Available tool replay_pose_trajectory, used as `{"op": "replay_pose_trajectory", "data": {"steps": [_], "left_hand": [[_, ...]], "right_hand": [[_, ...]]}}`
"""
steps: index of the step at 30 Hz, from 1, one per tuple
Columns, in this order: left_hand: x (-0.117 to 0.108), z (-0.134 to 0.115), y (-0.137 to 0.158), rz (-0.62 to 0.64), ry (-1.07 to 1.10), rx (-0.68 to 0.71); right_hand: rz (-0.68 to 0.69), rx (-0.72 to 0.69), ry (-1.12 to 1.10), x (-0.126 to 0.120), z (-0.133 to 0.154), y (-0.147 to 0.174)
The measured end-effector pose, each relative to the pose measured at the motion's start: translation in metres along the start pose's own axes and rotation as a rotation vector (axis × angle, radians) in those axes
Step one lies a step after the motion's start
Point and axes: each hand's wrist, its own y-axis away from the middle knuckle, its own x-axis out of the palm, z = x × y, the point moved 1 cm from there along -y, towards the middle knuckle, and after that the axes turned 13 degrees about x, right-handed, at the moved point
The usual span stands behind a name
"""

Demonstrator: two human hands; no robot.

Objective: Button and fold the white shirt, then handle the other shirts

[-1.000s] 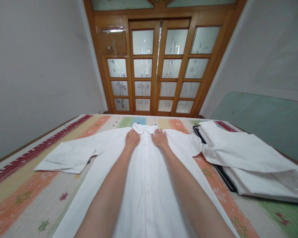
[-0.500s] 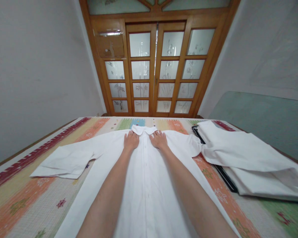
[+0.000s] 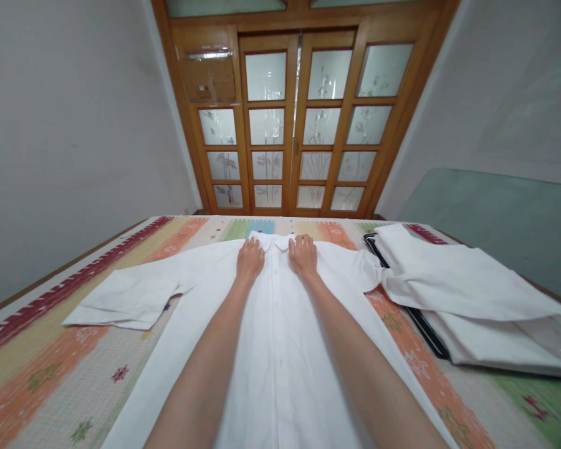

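A white button-front shirt (image 3: 277, 349) lies spread front side up, its collar (image 3: 268, 239) at the far end and one sleeve (image 3: 121, 298) stretched out to the left. Just left of the collar, my left hand (image 3: 250, 257) has its fingers bent over the cloth at the shoulder. My right hand (image 3: 303, 254) mirrors it on the collar's other side, its fingers curled onto the fabric. The fingertips and the cloth beneath them are partly hidden. Both forearms reach across the shirt's front.
Folded white garments (image 3: 477, 299) with a dark, white-striped item (image 3: 425, 333) beneath lie at the right, touching the right sleeve. A striped, patterned cover (image 3: 51, 362) lies underneath. A pale green panel (image 3: 490, 212) stands along the right wall; wooden glazed doors (image 3: 292, 125) stand beyond.
Both hands have shifted slightly, and their fingers look more bent on the cloth around the collar. The view has moved a little; the shirt stays spread out.
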Motion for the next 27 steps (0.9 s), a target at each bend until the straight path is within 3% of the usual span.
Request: {"op": "replay_pose_trajectory", "data": {"steps": [8,17,27], "left_hand": [[0.008,0.004,-0.003,0.25,0.015,-0.039],[0.008,0.004,0.0,0.355,0.012,-0.062],[-0.008,0.001,0.028,0.38,0.021,-0.065]], "right_hand": [[0.379,0.005,0.146,0.017,-0.005,-0.006],[0.486,-0.046,0.203,0.015,-0.006,-0.005],[0.539,-0.119,0.267,0.003,-0.015,0.007]]}}
